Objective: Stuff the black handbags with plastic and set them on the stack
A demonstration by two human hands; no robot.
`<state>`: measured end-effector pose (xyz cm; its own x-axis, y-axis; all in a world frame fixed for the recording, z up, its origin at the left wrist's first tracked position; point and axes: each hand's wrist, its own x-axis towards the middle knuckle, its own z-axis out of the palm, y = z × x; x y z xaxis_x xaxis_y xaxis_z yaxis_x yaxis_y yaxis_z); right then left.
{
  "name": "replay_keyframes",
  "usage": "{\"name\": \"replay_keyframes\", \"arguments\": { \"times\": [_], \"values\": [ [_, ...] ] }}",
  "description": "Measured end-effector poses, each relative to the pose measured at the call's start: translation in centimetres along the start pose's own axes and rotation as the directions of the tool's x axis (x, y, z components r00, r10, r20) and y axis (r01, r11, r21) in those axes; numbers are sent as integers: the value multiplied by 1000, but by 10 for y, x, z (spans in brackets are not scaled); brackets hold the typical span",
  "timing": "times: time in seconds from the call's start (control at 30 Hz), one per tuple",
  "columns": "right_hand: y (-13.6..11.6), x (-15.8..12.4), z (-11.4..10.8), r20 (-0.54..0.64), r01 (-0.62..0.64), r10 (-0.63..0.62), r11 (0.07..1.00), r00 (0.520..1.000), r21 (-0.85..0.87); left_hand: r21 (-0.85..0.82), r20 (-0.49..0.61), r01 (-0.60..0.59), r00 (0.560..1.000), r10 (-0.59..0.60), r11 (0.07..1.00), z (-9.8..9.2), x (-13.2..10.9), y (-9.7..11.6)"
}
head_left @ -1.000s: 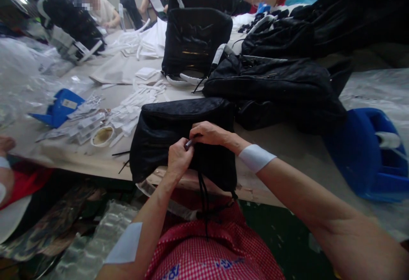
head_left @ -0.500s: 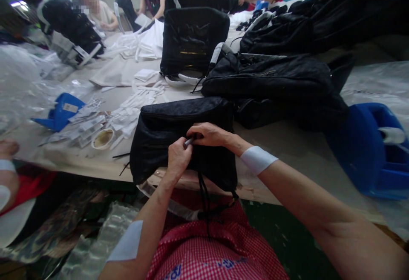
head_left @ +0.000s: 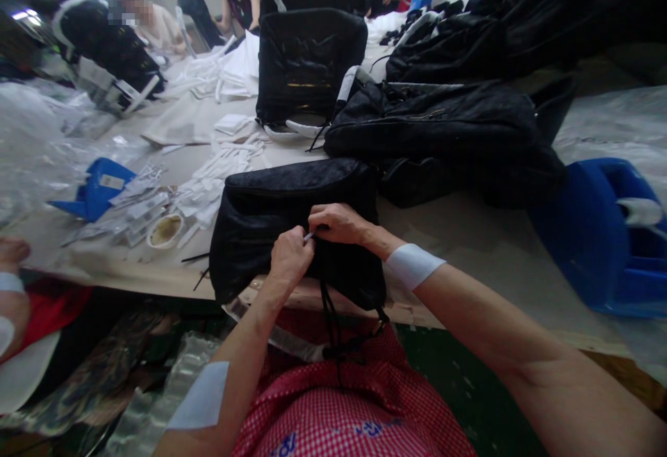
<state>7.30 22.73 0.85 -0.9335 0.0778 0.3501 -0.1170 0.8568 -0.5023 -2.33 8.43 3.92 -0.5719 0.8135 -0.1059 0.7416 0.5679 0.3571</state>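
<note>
A black bag (head_left: 244, 200) lies on the table edge in front of me, its drawstring cords and a white-wrapped strap hanging toward my lap. Over its middle, my left hand (head_left: 292, 253) is closed, pinching a small whitish strip (head_left: 308, 237) that sticks out between thumb and fingers. My right hand (head_left: 338, 224) meets it from the other side, its fingertips closed on the strip's far end. Part of the strip is hidden by the fingers, and whether it is fixed to the bag I cannot tell.
White paper strips (head_left: 208, 179), a small round tub (head_left: 165, 230) and a blue holder (head_left: 101, 186) are at left. More black bags (head_left: 432, 123) are piled behind. A blue bin (head_left: 583, 235) stands at right. Other people work around the table; a co-worker's hand (head_left: 13, 250) shows far left.
The camera view has shifted slightly. My right hand has turned a little, and less of the whitish strip shows between my hands. The bag lies as before.
</note>
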Motion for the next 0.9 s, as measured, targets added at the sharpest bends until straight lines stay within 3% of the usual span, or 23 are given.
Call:
{"name": "replay_keyframes", "arguments": {
  "times": [0.1, 0.23, 0.3, 0.5, 0.63, 0.7, 0.9],
  "values": [
    [-1, -4, 4, -20, 20, -21, 998, 1000, -56, -166, 121, 23, 993, -2, 986, -1, 5, -3],
    [1, -8, 9, -39, 41, -45, 994, 998, -101, -538, 396, 275, 917, -49, 797, -4, 13, -8],
    [2, -8, 11, -45, 53, -57, 993, 997, -104, -589, 460, 355, 886, -60, 726, -8, 15, -7],
    [4, -9, 13, -61, 57, -65, 991, 996, -124, -647, 534, 446, 844, -50, 618, -18, 17, -4],
    [6, -10, 15, -73, 79, -88, 990, 993, -118, -657, 611, 560, 787, -78, 505, -20, 20, -3],
    [7, -11, 16, -72, 97, -105, 989, 992, -116, -652, 596, 548, 798, -92, 525, -20, 21, -1],
    [4, -14, 11, -52, 124, -129, 989, 990, -85, -529, 503, 423, 854, -130, 735, -13, 24, -3]
  ]
}}
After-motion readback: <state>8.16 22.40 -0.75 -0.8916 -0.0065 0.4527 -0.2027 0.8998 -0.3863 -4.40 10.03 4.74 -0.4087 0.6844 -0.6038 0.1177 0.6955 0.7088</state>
